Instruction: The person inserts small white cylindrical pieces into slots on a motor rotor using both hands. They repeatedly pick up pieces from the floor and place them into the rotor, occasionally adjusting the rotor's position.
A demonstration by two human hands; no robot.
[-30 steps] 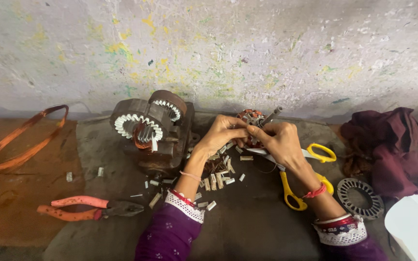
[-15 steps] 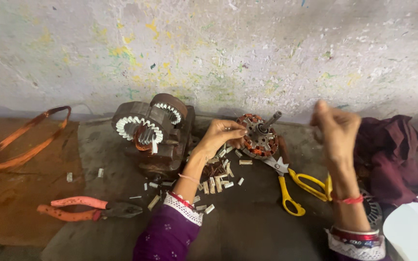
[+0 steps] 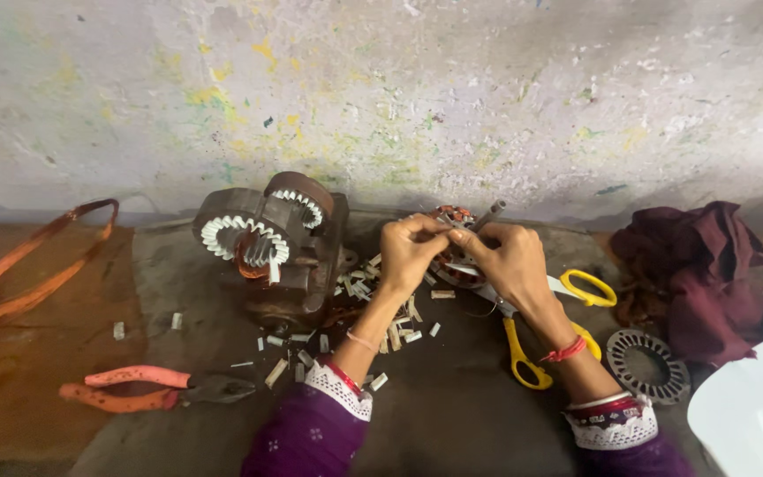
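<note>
Both hands meet over a small motor rotor (image 3: 452, 217) with copper windings and a steel shaft, lying on a dark mat (image 3: 452, 415). My left hand (image 3: 411, 252) pinches at the top of the rotor with its fingertips. My right hand (image 3: 509, 262) rests against the rotor's right side, fingertips touching those of the left; most of the rotor is hidden beneath them. Several small white paper slips (image 3: 399, 334) lie scattered under my left wrist.
Two stacked stators with white slot liners (image 3: 262, 238) stand left of the hands. Yellow-handled scissors (image 3: 532, 349) lie under my right forearm. Orange pliers (image 3: 147, 389) lie front left, an orange wire coil (image 3: 37, 256) far left. A toothed metal ring (image 3: 648, 366) and maroon cloth (image 3: 708, 265) lie right.
My right hand, raised out to the right half a second ago, has come back down onto the rotor beside the left hand. The left hand stayed on the rotor.
</note>
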